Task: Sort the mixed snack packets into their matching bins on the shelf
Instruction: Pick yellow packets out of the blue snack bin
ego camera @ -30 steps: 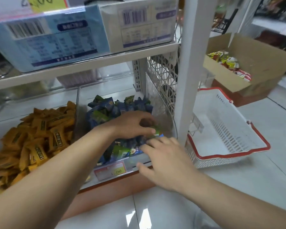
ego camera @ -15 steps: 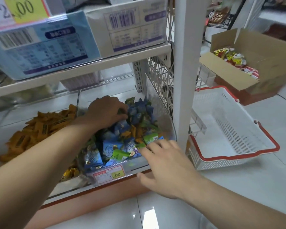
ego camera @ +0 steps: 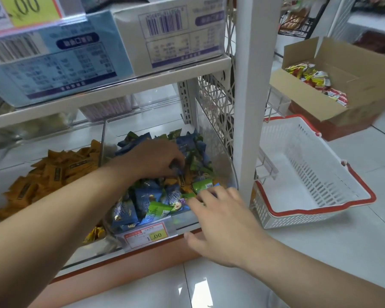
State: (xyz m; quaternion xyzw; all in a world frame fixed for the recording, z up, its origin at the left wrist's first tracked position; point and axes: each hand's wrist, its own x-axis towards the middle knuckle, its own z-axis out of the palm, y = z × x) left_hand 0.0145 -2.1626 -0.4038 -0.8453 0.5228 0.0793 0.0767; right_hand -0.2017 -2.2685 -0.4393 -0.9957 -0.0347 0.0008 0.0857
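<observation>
A clear bin [ego camera: 218, 152] on the lowest shelf holds a mix of blue packets [ego camera: 145, 198], green packets [ego camera: 201, 185] and a few orange packets [ego camera: 185, 181]. My left hand [ego camera: 156, 158] reaches into the middle of this pile, fingers curled down onto the packets beside the orange ones; whether it grips one is hidden. My right hand [ego camera: 220, 214] rests at the bin's front right corner, fingers spread and touching a green packet. The neighbouring bin on the left holds only orange packets [ego camera: 60, 172].
A white basket with a red rim [ego camera: 309, 174] stands on the floor to the right of the white shelf post [ego camera: 247, 107]. Behind it is an open cardboard box [ego camera: 342, 70] with red and yellow packets. Boxes with barcode labels [ego camera: 53, 58] sit on the shelf above.
My left hand has slid from the back left of the mixed pile toward its middle, fingers now pressing down by the orange packets. My right hand has stayed at the bin's front.
</observation>
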